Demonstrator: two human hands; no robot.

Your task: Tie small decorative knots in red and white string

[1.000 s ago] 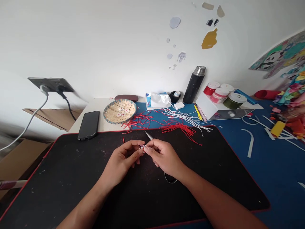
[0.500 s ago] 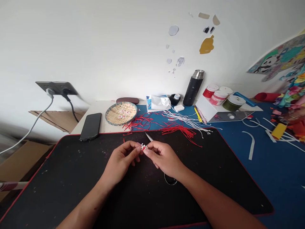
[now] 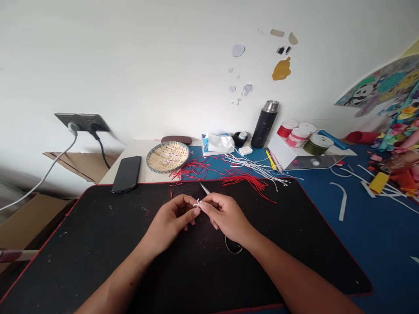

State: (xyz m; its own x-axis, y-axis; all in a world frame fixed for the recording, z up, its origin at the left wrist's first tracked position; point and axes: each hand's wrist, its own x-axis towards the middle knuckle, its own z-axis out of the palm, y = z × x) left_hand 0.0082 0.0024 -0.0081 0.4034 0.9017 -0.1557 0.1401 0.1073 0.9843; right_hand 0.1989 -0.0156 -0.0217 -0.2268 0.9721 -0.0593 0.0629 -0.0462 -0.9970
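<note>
The left hand (image 3: 172,224) and the right hand (image 3: 227,216) are both closed in a pinch, and their fingertips grip together a small white cord knot (image 3: 197,203) above the mat. This piece is very small, so I think a little loosening of the fingers could let it slip and drop. Just under the hands lie a pair of scissors (image 3: 204,189), with the blade tip showing beyond the fingers and the black handle ring near the right wrist. A careless downward move could bring a finger against the blade. They rest on a black desk mat (image 3: 81,244) with red edge. Farther away, loose red cords (image 3: 245,181) hang over the mat edge beside white cords (image 3: 252,163), and these could tangle if a sleeve or hand drags them.
</note>
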